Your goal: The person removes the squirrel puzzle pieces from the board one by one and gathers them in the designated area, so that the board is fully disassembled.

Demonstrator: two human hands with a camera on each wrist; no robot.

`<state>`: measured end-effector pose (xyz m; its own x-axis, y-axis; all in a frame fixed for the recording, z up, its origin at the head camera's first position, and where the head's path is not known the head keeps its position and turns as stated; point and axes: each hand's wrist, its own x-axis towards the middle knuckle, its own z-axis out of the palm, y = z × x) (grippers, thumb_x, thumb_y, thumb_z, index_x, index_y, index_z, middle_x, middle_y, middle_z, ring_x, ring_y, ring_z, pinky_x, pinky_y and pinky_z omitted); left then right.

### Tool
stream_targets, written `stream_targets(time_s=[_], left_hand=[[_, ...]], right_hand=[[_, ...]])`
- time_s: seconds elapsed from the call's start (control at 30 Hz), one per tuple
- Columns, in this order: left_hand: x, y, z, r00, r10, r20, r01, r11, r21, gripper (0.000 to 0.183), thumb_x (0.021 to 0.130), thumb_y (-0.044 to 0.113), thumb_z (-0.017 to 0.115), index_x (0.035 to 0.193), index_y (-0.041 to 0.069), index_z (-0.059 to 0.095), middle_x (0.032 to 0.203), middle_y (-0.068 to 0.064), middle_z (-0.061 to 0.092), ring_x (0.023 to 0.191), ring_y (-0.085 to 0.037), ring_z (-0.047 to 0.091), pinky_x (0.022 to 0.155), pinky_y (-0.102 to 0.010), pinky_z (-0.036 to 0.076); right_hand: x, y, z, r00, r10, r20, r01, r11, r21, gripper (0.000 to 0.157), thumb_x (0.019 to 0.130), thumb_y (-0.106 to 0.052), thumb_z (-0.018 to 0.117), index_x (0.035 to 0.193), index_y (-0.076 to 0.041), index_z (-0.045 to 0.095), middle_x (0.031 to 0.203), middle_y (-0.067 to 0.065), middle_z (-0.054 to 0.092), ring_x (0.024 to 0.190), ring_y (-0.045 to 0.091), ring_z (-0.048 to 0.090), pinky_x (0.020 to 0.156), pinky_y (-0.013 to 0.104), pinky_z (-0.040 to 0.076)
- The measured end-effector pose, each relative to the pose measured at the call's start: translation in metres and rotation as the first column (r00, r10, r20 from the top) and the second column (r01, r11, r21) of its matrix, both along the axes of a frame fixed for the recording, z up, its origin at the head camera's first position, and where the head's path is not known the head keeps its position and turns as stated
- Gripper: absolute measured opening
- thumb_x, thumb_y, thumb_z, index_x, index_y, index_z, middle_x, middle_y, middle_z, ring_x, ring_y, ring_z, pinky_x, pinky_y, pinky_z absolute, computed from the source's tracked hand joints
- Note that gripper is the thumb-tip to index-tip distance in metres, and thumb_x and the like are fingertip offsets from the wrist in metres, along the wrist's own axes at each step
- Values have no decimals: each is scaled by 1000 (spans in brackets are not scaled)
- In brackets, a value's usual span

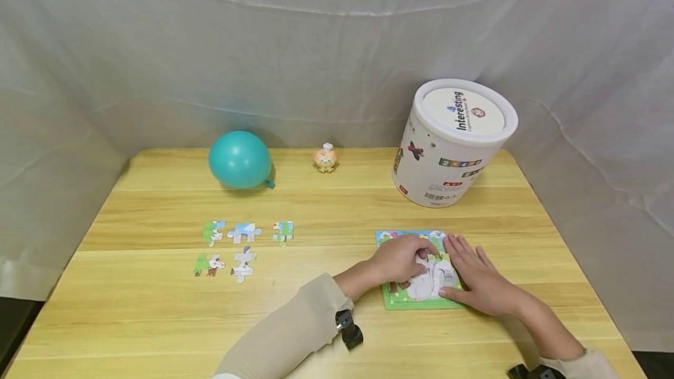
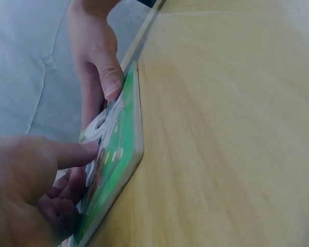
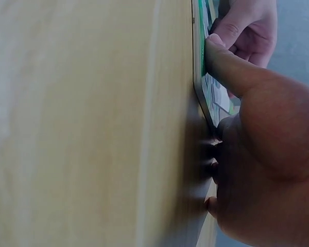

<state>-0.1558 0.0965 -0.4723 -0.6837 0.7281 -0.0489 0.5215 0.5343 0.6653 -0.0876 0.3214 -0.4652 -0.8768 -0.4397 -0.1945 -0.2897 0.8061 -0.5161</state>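
one puzzle board (image 1: 397, 304) lies flat on the one wooden table (image 1: 326, 206), near its front and right of the middle, with both hands at it. the left hand (image 1: 402, 257) reaches over the board from its left side, its fingers bent and the thumb on the picture; whether a piece is pinched there, i cannot tell. the right hand (image 1: 481, 282) lies along the board's right edge, four fingers straight and the thumb spread away from them, its tip on the board.

five loose pieces (image 1: 243, 229) lie well apart from the board, on the left part of the table: three in the far row, two in the near row. behind them sits one blue-green balloon (image 1: 239, 159), knot to the right. one small toy (image 1: 325, 159) with a white hat stands between the balloon and one white tub (image 1: 437, 157), whose single round lid reads "interesting". two beige sleeves (image 1: 286, 323) show, and two black devices (image 1: 349, 329), one at each wrist. grey cloth (image 1: 316, 57) hangs behind the table.
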Motion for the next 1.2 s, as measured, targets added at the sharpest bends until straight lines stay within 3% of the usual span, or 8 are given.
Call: stream_targets(time_s=[0.23,0.43,0.57,0.63,0.87,0.97,1.07,1.2], left_hand=[[1,-2,2,992,3,127,-7,999,31,32,99,16,69,131,19,66,99,10,66,45,-2,55,47,-17,49],[-3,-2,0,995,-5,105,0,999,43,35,99,19,70,133,16,67,98,11,68,59,3,57,66,-11,46],[-6,-5,-3,994,-11,112,1,996,91,35,99,18,70,133,14,67,94,11,67,63,4,56,69,-11,46],[-7,-7,-3,992,-19,126,3,992,126,34,99,16,69,133,13,67,93,11,66,63,3,56,68,-11,46],[0,-22,4,974,-75,212,35,982,188,34,101,14,66,134,11,65,97,9,66,49,-8,57,48,-22,52],[1,-33,6,966,-102,236,51,976,213,35,100,11,66,134,9,65,97,6,67,51,-9,60,52,-21,54],[-1,-47,8,974,-118,195,77,975,208,35,98,10,68,133,9,65,97,5,68,62,-3,61,64,-17,53],[-5,-71,14,982,-96,161,62,976,207,34,97,9,70,131,10,68,98,4,69,76,0,56,72,-16,50]], right_hand=[[0,1,-2,1000,6,-4,-6,1000,-6,102,96,-47,68,162,1,6,167,27,4,154,43,-4,118,63,-9],[0,1,-1,1000,4,1,-4,1000,-5,102,96,-47,68,162,1,6,167,26,4,154,43,-5,118,63,-9],[0,2,-2,1000,2,-1,-2,1000,-11,102,96,-47,67,162,0,5,167,26,3,154,43,-5,119,62,-10],[0,3,-5,1000,8,-16,-8,1000,-20,102,96,-47,67,162,-1,5,167,26,3,154,42,-5,119,61,-11],[0,8,-18,989,54,-137,-59,998,-37,99,96,-43,68,162,-2,7,167,26,7,155,34,-6,118,36,-22],[0,6,-14,994,35,-99,-38,999,-25,100,96,-45,68,162,-2,7,167,26,6,155,38,-5,120,45,-18],[0,4,-8,999,7,-42,-8,1000,-22,101,95,-48,68,162,-2,7,167,27,5,154,42,-4,120,57,-12],[0,3,-8,999,10,-54,-11,1000,-22,101,95,-48,68,162,-1,8,166,28,7,154,42,-3,121,53,-14]])
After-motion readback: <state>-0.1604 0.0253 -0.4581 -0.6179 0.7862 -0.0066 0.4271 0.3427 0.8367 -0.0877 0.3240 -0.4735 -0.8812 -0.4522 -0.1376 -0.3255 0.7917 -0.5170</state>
